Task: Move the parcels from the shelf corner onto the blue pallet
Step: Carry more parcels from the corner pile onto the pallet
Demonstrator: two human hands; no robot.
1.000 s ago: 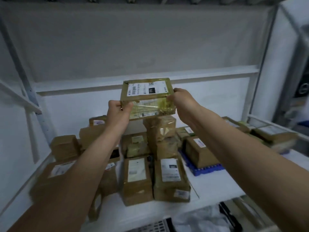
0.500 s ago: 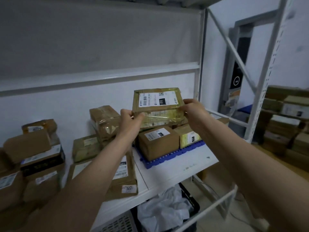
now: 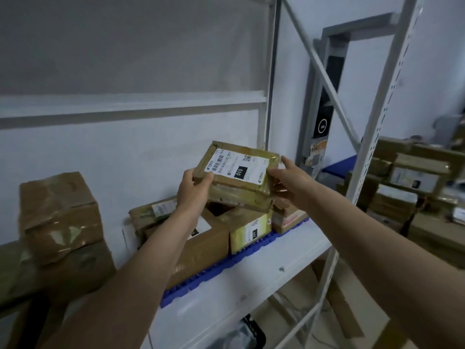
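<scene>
A flat taped cardboard parcel with a white label marked 010 hangs tilted in the air. My left hand grips its left end and my right hand grips its right end. Directly below lies the blue pallet on the white shelf, carrying several parcels: a brown box, a yellowish box and a small box at the right end. The held parcel is just above these boxes, not touching them as far as I can tell.
Taped brown parcels are stacked at the left on the shelf. A white shelf upright stands behind the pallet and a diagonal brace to its right. More boxes are piled beyond the rack at the right. The white shelf board shows in front of the pallet.
My view has swung right from the parcel pile. Both hands have carried the labelled parcel rightward and lowered it over the boxes on the blue pallet, tilting it.
</scene>
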